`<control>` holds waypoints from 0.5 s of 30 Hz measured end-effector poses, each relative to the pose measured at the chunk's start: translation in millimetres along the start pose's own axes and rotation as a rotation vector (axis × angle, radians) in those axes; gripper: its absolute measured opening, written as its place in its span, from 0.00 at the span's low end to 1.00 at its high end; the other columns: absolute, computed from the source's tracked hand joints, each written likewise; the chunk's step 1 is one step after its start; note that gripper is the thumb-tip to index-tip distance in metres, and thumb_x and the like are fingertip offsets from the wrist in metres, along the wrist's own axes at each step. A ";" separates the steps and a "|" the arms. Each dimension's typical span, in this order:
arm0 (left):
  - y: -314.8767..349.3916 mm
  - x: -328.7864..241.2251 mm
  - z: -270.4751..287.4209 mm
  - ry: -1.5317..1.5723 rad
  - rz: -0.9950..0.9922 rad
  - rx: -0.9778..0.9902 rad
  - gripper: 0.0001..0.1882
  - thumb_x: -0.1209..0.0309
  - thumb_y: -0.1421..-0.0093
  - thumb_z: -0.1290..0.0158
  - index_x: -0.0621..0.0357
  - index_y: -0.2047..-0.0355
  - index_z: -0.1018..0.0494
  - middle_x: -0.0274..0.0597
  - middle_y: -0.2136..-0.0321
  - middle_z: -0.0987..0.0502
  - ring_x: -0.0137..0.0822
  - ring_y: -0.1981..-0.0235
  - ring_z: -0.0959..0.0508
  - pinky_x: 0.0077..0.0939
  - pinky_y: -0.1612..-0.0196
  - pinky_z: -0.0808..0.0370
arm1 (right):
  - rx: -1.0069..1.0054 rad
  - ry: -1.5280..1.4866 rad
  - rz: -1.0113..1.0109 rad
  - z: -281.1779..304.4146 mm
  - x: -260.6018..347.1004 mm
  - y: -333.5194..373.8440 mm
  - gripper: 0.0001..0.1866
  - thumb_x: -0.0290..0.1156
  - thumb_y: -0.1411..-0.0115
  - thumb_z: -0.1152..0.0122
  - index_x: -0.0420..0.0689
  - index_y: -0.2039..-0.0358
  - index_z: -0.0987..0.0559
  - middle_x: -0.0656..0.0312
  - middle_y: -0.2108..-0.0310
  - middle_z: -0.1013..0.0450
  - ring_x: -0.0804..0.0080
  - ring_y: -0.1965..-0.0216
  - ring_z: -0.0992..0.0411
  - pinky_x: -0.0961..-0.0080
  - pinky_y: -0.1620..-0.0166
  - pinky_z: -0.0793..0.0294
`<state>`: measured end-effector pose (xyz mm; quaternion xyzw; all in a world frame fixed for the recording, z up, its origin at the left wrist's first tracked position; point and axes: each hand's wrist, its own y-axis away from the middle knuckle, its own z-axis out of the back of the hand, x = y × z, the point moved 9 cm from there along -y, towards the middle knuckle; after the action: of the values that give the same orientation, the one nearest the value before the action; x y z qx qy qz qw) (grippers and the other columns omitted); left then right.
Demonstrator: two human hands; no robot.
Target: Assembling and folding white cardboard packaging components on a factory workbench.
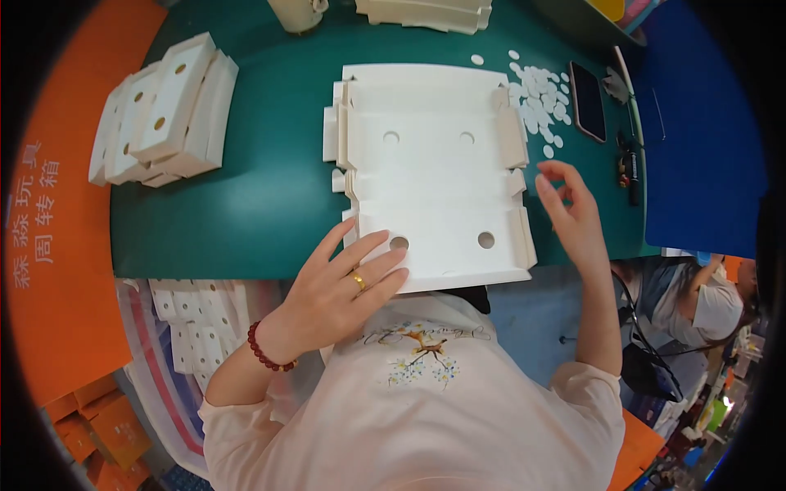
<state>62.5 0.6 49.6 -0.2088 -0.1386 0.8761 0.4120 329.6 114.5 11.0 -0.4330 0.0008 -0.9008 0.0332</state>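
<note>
An unfolded white cardboard box blank [434, 176] lies on the green table in front of me, its side flaps partly raised. Two round holes pierce its near panel, and two curved cuts mark the far one. My left hand [336, 282] rests with spread fingers on the blank's near left corner, a fingertip by the left hole. Just off the right edge, my right hand [571, 209] hovers with curved fingers apart and nothing visible in them. Beyond it, many small white discs [540, 94] lie loosely scattered.
Folded white boxes [176, 106] are stacked at the left, with more white cardboard [426, 11] and a pale cup [299, 12] at the far edge. A phone [587, 102] lies right of the discs. A bin [176, 319] of boxes stands below left; another person [696, 303] sits at right.
</note>
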 end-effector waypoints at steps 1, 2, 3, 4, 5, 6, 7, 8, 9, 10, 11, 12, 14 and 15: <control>-1.6 1.6 6.4 0.050 0.008 -0.046 0.11 0.74 0.45 0.45 0.60 0.61 0.23 0.42 0.53 0.22 0.46 0.48 0.24 0.52 0.44 0.29 | -0.017 -0.005 0.009 4.1 3.7 -12.0 0.17 0.37 0.34 0.41 0.42 0.49 0.24 0.68 0.60 0.27 0.86 0.70 0.37 0.88 0.71 0.38; -3.5 0.9 6.8 0.040 -0.006 -0.047 0.11 0.74 0.45 0.45 0.60 0.61 0.23 0.42 0.53 0.22 0.46 0.48 0.24 0.52 0.44 0.29 | -0.008 -0.131 -0.124 5.9 -3.2 -23.7 0.19 0.39 0.35 0.40 0.42 0.48 0.24 0.67 0.61 0.26 0.85 0.70 0.37 0.88 0.70 0.37; -3.9 1.1 6.1 0.008 -0.003 -0.050 0.11 0.74 0.45 0.45 0.60 0.61 0.23 0.42 0.53 0.22 0.46 0.48 0.24 0.52 0.44 0.28 | 0.011 -0.259 -0.253 2.0 -9.9 -34.2 0.21 0.41 0.35 0.39 0.42 0.47 0.25 0.66 0.62 0.26 0.84 0.70 0.37 0.88 0.70 0.37; -5.9 1.9 5.2 -0.021 -0.004 -0.054 0.11 0.74 0.45 0.46 0.61 0.60 0.23 0.41 0.53 0.21 0.46 0.48 0.24 0.51 0.44 0.28 | 0.004 -0.264 -0.244 1.1 -5.8 -44.6 0.21 0.41 0.35 0.39 0.42 0.47 0.25 0.66 0.62 0.26 0.84 0.70 0.37 0.88 0.70 0.37; -7.8 3.7 2.9 -0.028 -0.010 -0.056 0.11 0.74 0.45 0.46 0.61 0.60 0.23 0.41 0.53 0.21 0.46 0.48 0.24 0.51 0.44 0.28 | 0.037 -0.164 -0.255 -4.0 -3.3 -53.6 0.22 0.42 0.36 0.39 0.42 0.47 0.24 0.66 0.63 0.26 0.83 0.70 0.36 0.87 0.70 0.37; -8.9 5.2 -1.8 -0.059 -0.027 -0.052 0.11 0.74 0.45 0.45 0.60 0.60 0.23 0.41 0.53 0.21 0.46 0.48 0.24 0.51 0.44 0.28 | 0.081 -0.065 -0.260 -10.7 -3.0 -66.3 0.22 0.43 0.36 0.39 0.41 0.48 0.23 0.65 0.65 0.25 0.83 0.70 0.35 0.86 0.70 0.36; -10.6 5.2 -5.2 -0.084 -0.052 -0.047 0.12 0.74 0.45 0.45 0.60 0.60 0.22 0.41 0.53 0.21 0.46 0.48 0.24 0.51 0.44 0.28 | 0.077 -0.066 -0.255 -10.7 -12.2 -78.2 0.22 0.43 0.36 0.39 0.41 0.48 0.23 0.65 0.65 0.25 0.83 0.70 0.35 0.86 0.70 0.36; -12.2 8.0 -7.9 -0.088 -0.054 -0.049 0.12 0.74 0.45 0.45 0.60 0.60 0.22 0.41 0.53 0.21 0.46 0.48 0.24 0.51 0.44 0.28 | 0.131 0.038 -0.133 -15.7 -19.6 -92.3 0.21 0.43 0.37 0.39 0.42 0.49 0.22 0.65 0.67 0.26 0.82 0.70 0.35 0.86 0.71 0.35; -14.0 12.9 -12.1 -0.124 -0.066 -0.054 0.12 0.74 0.46 0.45 0.60 0.61 0.22 0.41 0.53 0.21 0.46 0.49 0.24 0.48 0.45 0.27 | 0.185 0.144 -0.010 -22.3 -13.6 -101.0 0.20 0.43 0.37 0.38 0.42 0.51 0.21 0.65 0.70 0.27 0.81 0.70 0.34 0.85 0.71 0.35; -16.1 17.2 -15.1 -0.158 -0.076 -0.058 0.12 0.74 0.46 0.45 0.60 0.61 0.22 0.41 0.53 0.21 0.45 0.50 0.23 0.46 0.46 0.27 | 0.186 0.146 -0.006 -22.8 -15.2 -105.9 0.20 0.43 0.37 0.38 0.42 0.51 0.21 0.65 0.70 0.27 0.81 0.70 0.34 0.85 0.71 0.35; -18.3 21.8 -17.1 -0.159 -0.074 -0.062 0.12 0.74 0.46 0.45 0.60 0.61 0.22 0.41 0.53 0.21 0.45 0.50 0.23 0.46 0.46 0.27 | 0.151 0.139 0.002 -20.7 -13.6 -110.5 0.19 0.43 0.37 0.38 0.42 0.52 0.20 0.65 0.69 0.27 0.81 0.70 0.34 0.84 0.71 0.33; -20.3 25.7 -17.1 -0.185 -0.060 -0.094 0.12 0.74 0.47 0.45 0.60 0.61 0.22 0.42 0.53 0.21 0.45 0.51 0.23 0.43 0.48 0.26 | 0.119 0.133 0.010 -17.8 -11.5 -114.2 0.19 0.43 0.37 0.38 0.42 0.53 0.19 0.65 0.69 0.27 0.81 0.69 0.33 0.82 0.70 0.32; -30.4 34.3 -17.3 -0.209 -0.042 -0.130 0.12 0.75 0.47 0.45 0.60 0.61 0.22 0.42 0.54 0.21 0.44 0.52 0.23 0.39 0.50 0.25 | 0.095 0.007 0.018 -8.1 -4.9 -133.3 0.19 0.43 0.37 0.38 0.43 0.53 0.19 0.65 0.68 0.26 0.81 0.68 0.32 0.83 0.68 0.30; -37.1 39.0 -15.3 -0.237 -0.027 -0.160 0.12 0.75 0.48 0.44 0.60 0.61 0.22 0.42 0.54 0.21 0.43 0.53 0.23 0.37 0.52 0.25 | 0.071 -0.127 0.021 -2.2 0.4 -140.2 0.20 0.44 0.37 0.38 0.43 0.52 0.20 0.65 0.67 0.25 0.80 0.66 0.31 0.83 0.66 0.29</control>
<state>72.1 55.1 41.9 -0.1340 -0.2588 0.8750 0.3866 319.4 254.3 14.2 -0.4876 -0.0286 -0.8707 0.0580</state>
